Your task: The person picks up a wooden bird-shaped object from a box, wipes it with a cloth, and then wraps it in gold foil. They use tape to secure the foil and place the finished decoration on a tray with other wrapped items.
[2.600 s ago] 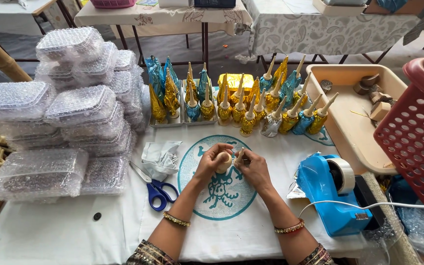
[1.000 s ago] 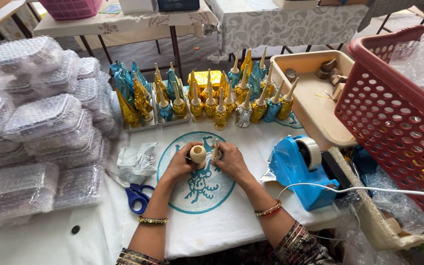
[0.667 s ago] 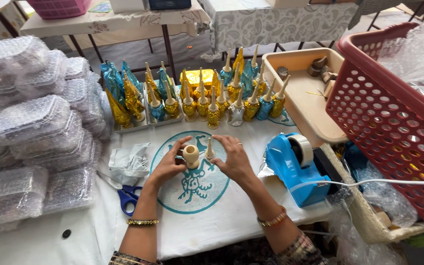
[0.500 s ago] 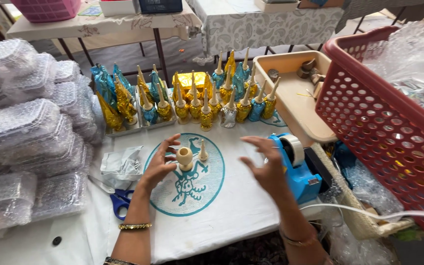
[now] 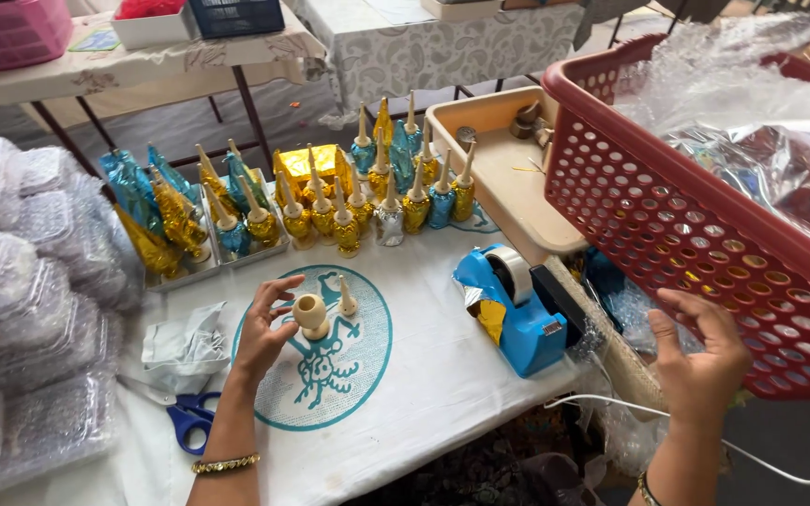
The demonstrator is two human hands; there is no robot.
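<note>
My left hand [image 5: 260, 330] holds the little cream pot [image 5: 310, 315] over the round blue print on the counter [image 5: 424, 375], fingers curled around it. Its pointed cream lid [image 5: 346, 298] stands just beside it. A moment ago both hands were on the pot. Now my right hand [image 5: 700, 361] has let go and moved away to the red basket [image 5: 696, 234], fingers spread wide and holding nothing. I think the pot waits for something from there.
</note>
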